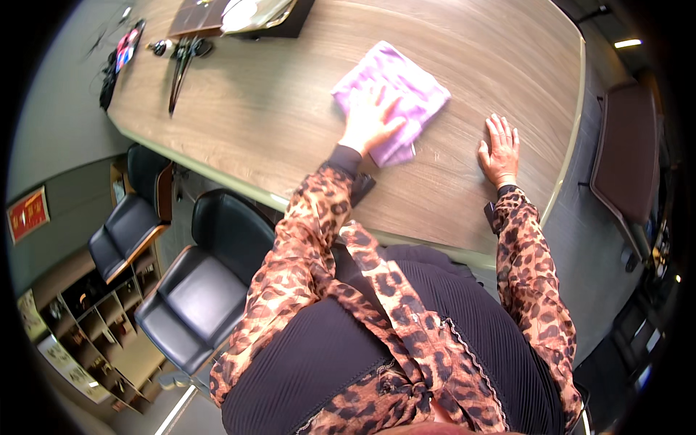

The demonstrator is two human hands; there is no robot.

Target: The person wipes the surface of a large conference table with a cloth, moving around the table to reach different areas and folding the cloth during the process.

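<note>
My left hand (375,117) lies palm down with fingers spread on a folded pink-purple cloth (424,89). The cloth rests flat on a wood-grain table (261,98), and its lower corner sticks out below my palm. My right hand (501,152) is planted flat on the tabletop, right of the cloth and apart from it, with nothing under it that I can see. Both sleeves are leopard print with dark cuffs.
At the table's far left stand a small black tripod (182,65) and a dark box-like stand (293,22). Black office chairs (206,296) line the left side near a shelf unit (103,331). A brown upholstered chair (628,155) is beyond the right edge.
</note>
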